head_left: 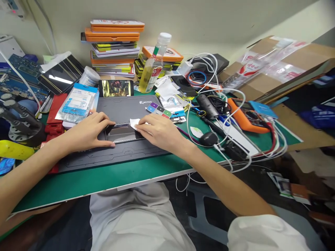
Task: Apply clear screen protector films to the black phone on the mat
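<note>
As L hand [89, 131] spans phone [123, 134] | R hand [162, 131], palm dn, pinches tissue [133, 123]

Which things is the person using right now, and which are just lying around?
Seems in use:
- Glossy dark slab, with the left hand at one end
- Small white wipe, pinched in the right hand
- Dark mat underneath

Probably just lying about:
- Bottle of yellow liquid
- Orange meter
- Tall stack of boxes

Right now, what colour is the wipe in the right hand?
The wipe is white, clearest in the head view.
</note>
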Demonstrator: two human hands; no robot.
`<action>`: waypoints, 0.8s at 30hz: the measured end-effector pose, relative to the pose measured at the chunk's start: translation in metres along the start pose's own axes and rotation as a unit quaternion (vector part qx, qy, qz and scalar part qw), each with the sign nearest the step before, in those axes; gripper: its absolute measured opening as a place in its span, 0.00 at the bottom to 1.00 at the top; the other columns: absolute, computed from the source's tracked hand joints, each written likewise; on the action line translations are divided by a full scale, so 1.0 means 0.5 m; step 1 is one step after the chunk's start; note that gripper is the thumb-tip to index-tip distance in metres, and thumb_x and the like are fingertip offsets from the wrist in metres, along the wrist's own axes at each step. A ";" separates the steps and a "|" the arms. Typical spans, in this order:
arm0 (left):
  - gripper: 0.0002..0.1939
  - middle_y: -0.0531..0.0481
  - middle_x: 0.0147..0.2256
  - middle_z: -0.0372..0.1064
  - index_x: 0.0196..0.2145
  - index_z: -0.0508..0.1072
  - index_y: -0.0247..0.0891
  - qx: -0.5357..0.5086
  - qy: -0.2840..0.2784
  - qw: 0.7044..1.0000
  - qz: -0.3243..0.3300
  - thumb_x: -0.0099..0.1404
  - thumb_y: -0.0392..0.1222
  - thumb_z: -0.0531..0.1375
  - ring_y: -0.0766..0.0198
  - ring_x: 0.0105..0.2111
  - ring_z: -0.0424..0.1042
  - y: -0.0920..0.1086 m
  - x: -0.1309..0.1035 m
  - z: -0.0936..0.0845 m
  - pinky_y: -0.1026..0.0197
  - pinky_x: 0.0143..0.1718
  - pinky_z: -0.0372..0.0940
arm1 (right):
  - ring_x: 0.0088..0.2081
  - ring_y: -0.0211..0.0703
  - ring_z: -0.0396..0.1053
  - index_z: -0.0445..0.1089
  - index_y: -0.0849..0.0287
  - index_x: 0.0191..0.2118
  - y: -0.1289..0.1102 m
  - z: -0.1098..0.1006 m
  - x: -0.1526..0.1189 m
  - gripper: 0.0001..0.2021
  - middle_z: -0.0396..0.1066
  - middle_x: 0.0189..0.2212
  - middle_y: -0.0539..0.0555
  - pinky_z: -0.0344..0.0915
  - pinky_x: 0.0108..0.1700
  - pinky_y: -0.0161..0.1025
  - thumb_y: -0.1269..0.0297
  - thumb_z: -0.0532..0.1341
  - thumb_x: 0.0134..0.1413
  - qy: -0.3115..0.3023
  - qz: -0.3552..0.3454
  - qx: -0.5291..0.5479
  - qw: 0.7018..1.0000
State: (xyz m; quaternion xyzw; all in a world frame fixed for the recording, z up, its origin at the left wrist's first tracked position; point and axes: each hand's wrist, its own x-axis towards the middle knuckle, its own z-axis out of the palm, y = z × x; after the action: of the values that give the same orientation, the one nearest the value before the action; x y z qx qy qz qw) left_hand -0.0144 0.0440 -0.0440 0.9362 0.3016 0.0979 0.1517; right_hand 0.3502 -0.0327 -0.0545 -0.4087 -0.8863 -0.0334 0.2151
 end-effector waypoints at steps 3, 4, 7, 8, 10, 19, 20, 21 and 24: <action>0.53 0.36 0.65 0.79 0.79 0.82 0.46 0.000 0.003 1.000 0.002 0.79 0.92 0.64 0.35 0.65 0.77 -0.001 0.002 0.004 0.29 0.87 0.61 | 0.53 0.61 0.84 0.93 0.52 0.54 -0.014 0.006 0.030 0.20 0.90 0.52 0.63 0.80 0.59 0.58 0.65 0.60 0.94 -0.023 -0.022 0.003 0.999; 0.54 0.36 0.65 0.79 0.79 0.82 0.46 0.001 0.003 1.000 0.003 0.79 0.92 0.64 0.35 0.65 0.77 -0.002 0.002 0.004 0.29 0.87 0.61 | 0.54 0.61 0.84 0.93 0.53 0.54 -0.021 0.012 0.044 0.20 0.90 0.53 0.64 0.80 0.60 0.58 0.65 0.59 0.94 -0.028 -0.028 0.005 0.999; 0.56 0.36 0.65 0.78 0.78 0.82 0.45 0.007 0.000 1.000 0.007 0.79 0.94 0.61 0.35 0.65 0.76 -0.003 0.002 0.001 0.30 0.85 0.64 | 0.56 0.61 0.83 0.93 0.55 0.57 -0.040 0.032 0.088 0.22 0.89 0.54 0.65 0.79 0.62 0.58 0.65 0.57 0.95 -0.043 -0.048 0.008 0.998; 0.56 0.35 0.65 0.78 0.77 0.83 0.45 0.009 -0.001 1.000 0.009 0.79 0.95 0.60 0.35 0.65 0.76 -0.003 0.002 0.000 0.31 0.84 0.65 | 0.57 0.62 0.83 0.93 0.56 0.58 -0.043 0.038 0.099 0.23 0.89 0.55 0.66 0.79 0.62 0.58 0.65 0.56 0.96 -0.048 -0.055 0.008 0.997; 0.55 0.35 0.65 0.78 0.77 0.83 0.44 0.012 -0.002 1.000 0.010 0.80 0.94 0.60 0.34 0.65 0.76 -0.003 0.002 -0.001 0.31 0.83 0.66 | 0.57 0.62 0.82 0.93 0.57 0.60 -0.040 0.041 0.105 0.23 0.89 0.56 0.66 0.78 0.62 0.59 0.64 0.56 0.95 -0.053 -0.057 0.017 0.997; 0.52 0.37 0.65 0.78 0.77 0.84 0.47 -0.001 0.010 1.000 -0.001 0.79 0.91 0.64 0.35 0.66 0.76 -0.008 0.007 0.014 0.32 0.86 0.61 | 0.56 0.65 0.84 0.94 0.50 0.56 0.039 -0.024 -0.012 0.20 0.91 0.55 0.64 0.82 0.60 0.64 0.64 0.60 0.91 -0.033 0.012 0.032 0.999; 0.52 0.37 0.65 0.78 0.77 0.84 0.48 0.000 0.010 1.000 -0.001 0.79 0.91 0.64 0.34 0.66 0.76 -0.008 0.007 0.014 0.32 0.86 0.61 | 0.56 0.66 0.84 0.94 0.50 0.56 0.037 -0.021 -0.007 0.20 0.91 0.55 0.64 0.82 0.61 0.65 0.64 0.60 0.91 -0.035 0.011 0.034 0.999; 0.52 0.36 0.65 0.78 0.77 0.83 0.48 0.002 0.010 1.000 0.000 0.79 0.92 0.64 0.34 0.66 0.76 -0.008 0.007 0.013 0.32 0.85 0.62 | 0.57 0.66 0.84 0.94 0.50 0.57 0.031 -0.013 0.004 0.20 0.91 0.56 0.64 0.82 0.62 0.65 0.63 0.60 0.92 -0.037 0.010 0.036 0.999; 0.54 0.35 0.65 0.78 0.76 0.84 0.46 0.013 0.008 1.000 0.005 0.79 0.93 0.62 0.34 0.66 0.76 -0.006 0.008 0.008 0.31 0.84 0.64 | 0.59 0.63 0.84 0.94 0.50 0.60 -0.006 0.026 0.062 0.21 0.90 0.58 0.63 0.81 0.64 0.61 0.63 0.59 0.94 -0.046 -0.006 0.046 0.998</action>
State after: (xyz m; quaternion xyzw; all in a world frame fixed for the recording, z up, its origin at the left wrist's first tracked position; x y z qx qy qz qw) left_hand -0.0119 0.0480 -0.0483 0.9387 0.2993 0.1023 0.1370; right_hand 0.3255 -0.0099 -0.0530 -0.3938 -0.8985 0.0252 0.1922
